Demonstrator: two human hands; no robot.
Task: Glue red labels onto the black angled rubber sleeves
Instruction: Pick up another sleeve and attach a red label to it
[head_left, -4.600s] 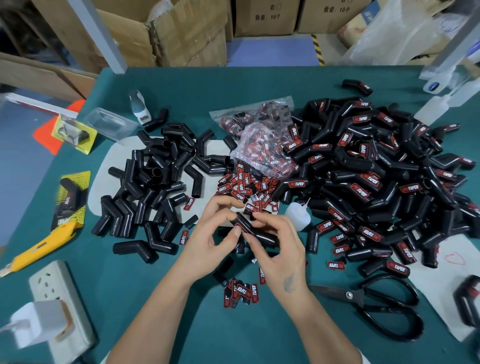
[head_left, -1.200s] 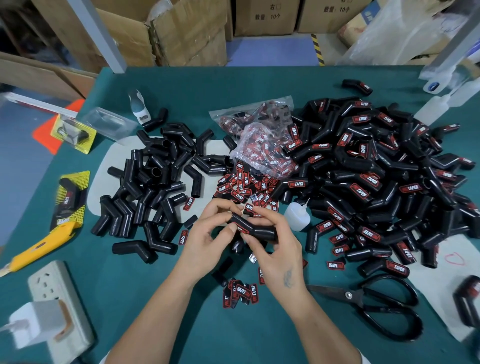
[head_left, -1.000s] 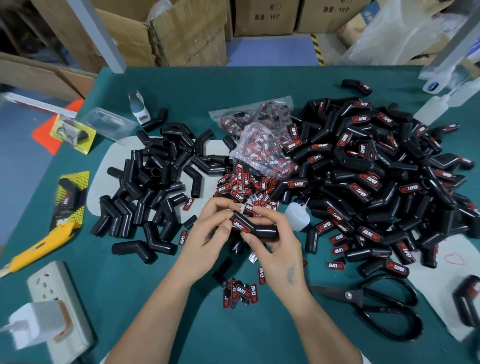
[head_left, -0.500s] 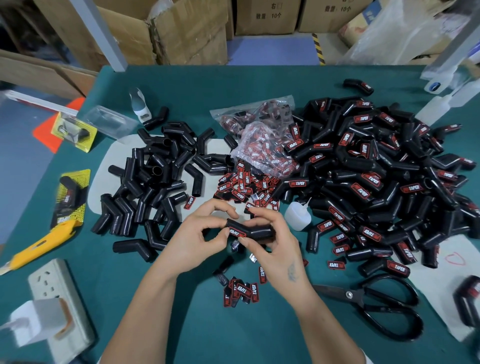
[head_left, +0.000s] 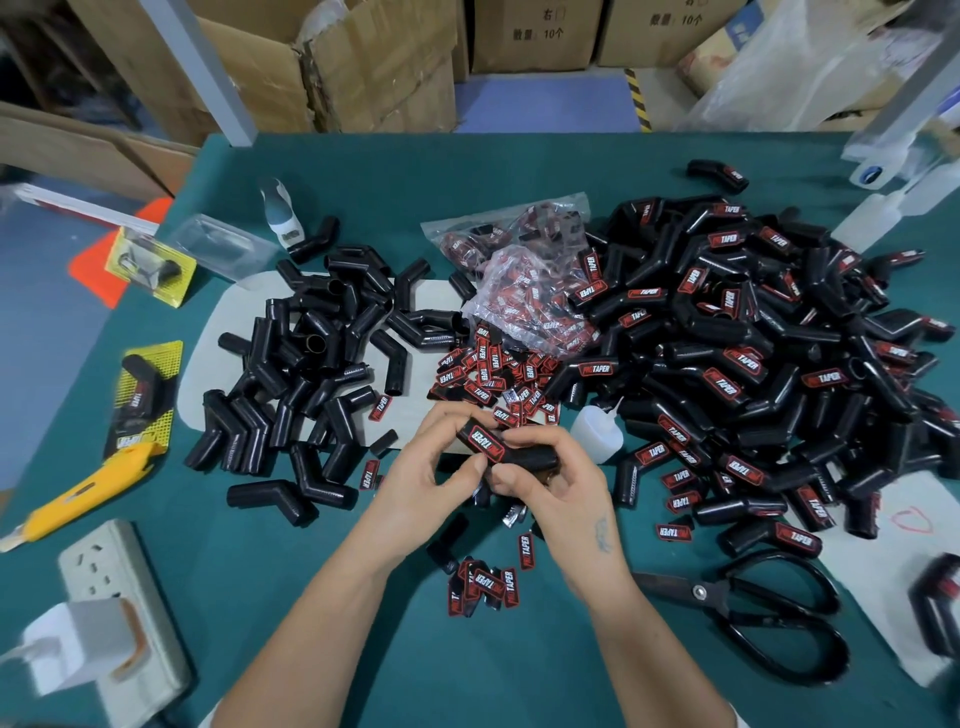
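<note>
Head view: black sleeve (head_left: 524, 457) (red label (head_left: 487, 442) on).

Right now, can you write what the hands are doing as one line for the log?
step: pressing red label onto sleeve | left hand: holds sleeve | right hand: holds sleeve | glue bottle: on table

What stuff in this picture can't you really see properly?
All in the head view:
- The sleeve being held: both hands' fingers hide most of it, so any glue under its label can't be seen.
- The bag of labels: crinkled plastic blurs them.
- The charger: blurred, cut by the left edge.
- The sleeve at the right edge: blurred and cut off.
</note>
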